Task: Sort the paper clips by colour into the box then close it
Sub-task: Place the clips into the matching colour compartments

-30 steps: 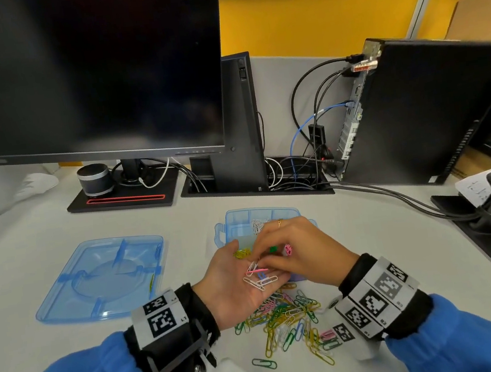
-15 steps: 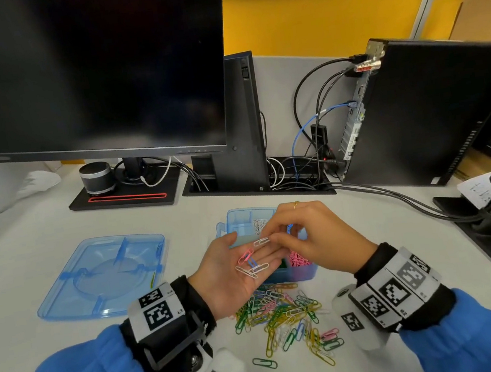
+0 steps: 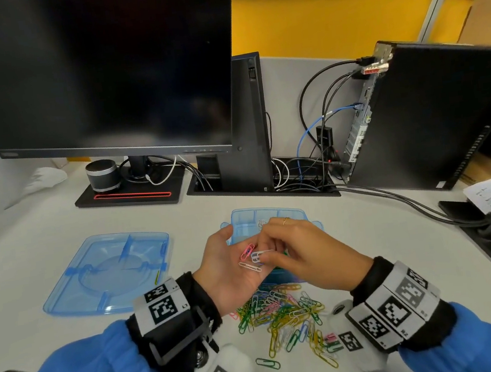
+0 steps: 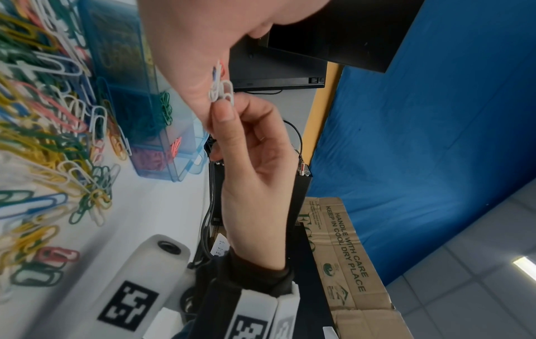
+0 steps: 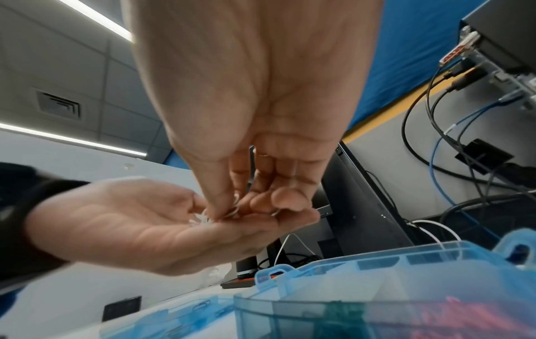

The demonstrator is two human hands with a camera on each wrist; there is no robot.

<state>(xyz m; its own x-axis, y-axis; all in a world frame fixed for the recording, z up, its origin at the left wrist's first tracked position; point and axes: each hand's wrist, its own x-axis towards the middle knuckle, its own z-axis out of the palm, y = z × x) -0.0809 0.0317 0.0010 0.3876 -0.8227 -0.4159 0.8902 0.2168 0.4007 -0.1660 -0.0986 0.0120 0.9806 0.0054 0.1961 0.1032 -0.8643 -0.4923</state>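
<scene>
My left hand [image 3: 236, 248] lies palm up above the desk, with a pink paper clip [image 3: 247, 251] and a few white paper clips [image 3: 250, 267] loose on it. My right hand [image 3: 262, 255] reaches over that palm, and its thumb and finger pinch a white paper clip [image 4: 222, 90]. Just behind both hands stands the blue clear box [image 3: 243, 218], open, with green and pink clips in its near compartments [image 4: 150, 119]. A mixed pile of coloured clips [image 3: 284, 314] lies on the desk under my wrists.
The box's blue lid [image 3: 106, 271] lies flat on the desk to the left. Behind stand a dark monitor [image 3: 94, 71], a small speaker [image 3: 102, 175], a black computer case [image 3: 446, 118] and cables [image 3: 394, 198] running right.
My right hand has come back from the box edge to the middle of the left palm and now pinches a white clip. The left hand has stayed palm up.
</scene>
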